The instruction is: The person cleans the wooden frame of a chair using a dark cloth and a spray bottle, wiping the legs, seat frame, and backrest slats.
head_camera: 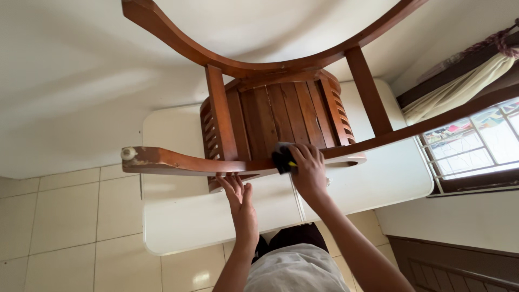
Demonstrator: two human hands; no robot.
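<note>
Chair point(270, 116) lies on white table point(178, 216), legs and curved rails toward camera. Left hand point(240, 201) flat, fingers extended, open, pressing under near rail; grips nothing. Right hand point(309, 168) closed on dark cloth point(282, 157), cloth pressed on same rail just right of left hand.
Risk (judgement): chair rests on narrow parts; hard push on rail could rock or slide it toward table edge. Open left hand gives little hold.
Around: tiled floor point(59, 216) left, window point(476, 140) and curtain point(459, 86) right. Upright posts crowd rail.
</note>
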